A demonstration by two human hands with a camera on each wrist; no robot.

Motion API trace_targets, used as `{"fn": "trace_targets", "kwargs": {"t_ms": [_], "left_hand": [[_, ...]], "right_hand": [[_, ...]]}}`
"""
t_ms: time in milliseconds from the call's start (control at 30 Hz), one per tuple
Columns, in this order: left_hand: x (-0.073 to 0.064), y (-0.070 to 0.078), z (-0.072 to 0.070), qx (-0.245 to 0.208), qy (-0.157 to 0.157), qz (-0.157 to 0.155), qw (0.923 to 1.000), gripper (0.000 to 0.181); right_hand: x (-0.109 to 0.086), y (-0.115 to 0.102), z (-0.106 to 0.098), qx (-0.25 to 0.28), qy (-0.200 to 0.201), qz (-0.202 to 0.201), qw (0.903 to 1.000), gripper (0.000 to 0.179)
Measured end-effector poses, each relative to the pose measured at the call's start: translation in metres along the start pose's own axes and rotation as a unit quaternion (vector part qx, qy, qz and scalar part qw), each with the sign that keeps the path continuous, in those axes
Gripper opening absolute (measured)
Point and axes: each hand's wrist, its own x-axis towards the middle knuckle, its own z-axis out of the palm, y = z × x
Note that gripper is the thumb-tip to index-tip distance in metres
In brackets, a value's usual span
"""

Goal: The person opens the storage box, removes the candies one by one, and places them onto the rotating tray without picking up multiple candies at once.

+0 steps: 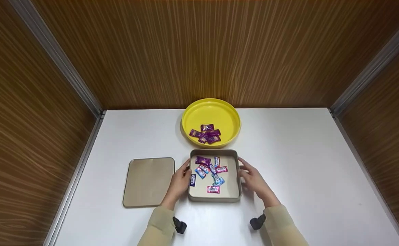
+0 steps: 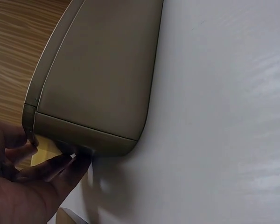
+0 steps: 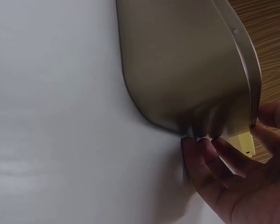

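Observation:
A beige tin box without its lid stands near the front middle in the head view. Inside lie several small wrapped candies: a purple candy, a pink candy, blue ones, and a dark blue candy by the left wall. My left hand holds the box's left side; in the left wrist view its fingers touch the wall. On the opposite side my right hand holds the box, with fingertips against the lower wall in the right wrist view.
Behind the box sits a round yellow tray with several purple candies. A flat beige lid lies left of the box on the white table. Wood-grain panels enclose the back and both sides.

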Motion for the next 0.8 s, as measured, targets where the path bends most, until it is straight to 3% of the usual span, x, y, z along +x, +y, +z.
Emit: {"fn": "trace_targets", "kwargs": {"t_ms": [200, 333, 500, 633, 800], "left_hand": [[-0.001, -0.002, 0.000, 0.004, 0.008, -0.003, 1.0000, 0.048], [-0.001, -0.001, 0.000, -0.004, 0.014, -0.012, 0.9998, 0.047], [0.000, -0.002, -0.001, -0.026, 0.018, -0.015, 0.9994, 0.046], [0.002, -0.002, -0.001, -0.045, 0.021, -0.014, 0.9987, 0.045], [0.003, -0.001, -0.004, -0.059, 0.022, -0.022, 0.9978, 0.045]], "right_hand": [[-0.001, -0.013, -0.002, -0.099, 0.021, -0.034, 0.9943, 0.062], [-0.005, -0.027, 0.002, -0.182, 0.053, -0.090, 0.9777, 0.064], [-0.009, -0.044, 0.012, -0.240, 0.060, -0.146, 0.9580, 0.057], [-0.009, -0.050, 0.021, -0.268, 0.035, -0.175, 0.9468, 0.047], [-0.006, -0.053, 0.029, -0.266, -0.046, -0.190, 0.9439, 0.037]]}}
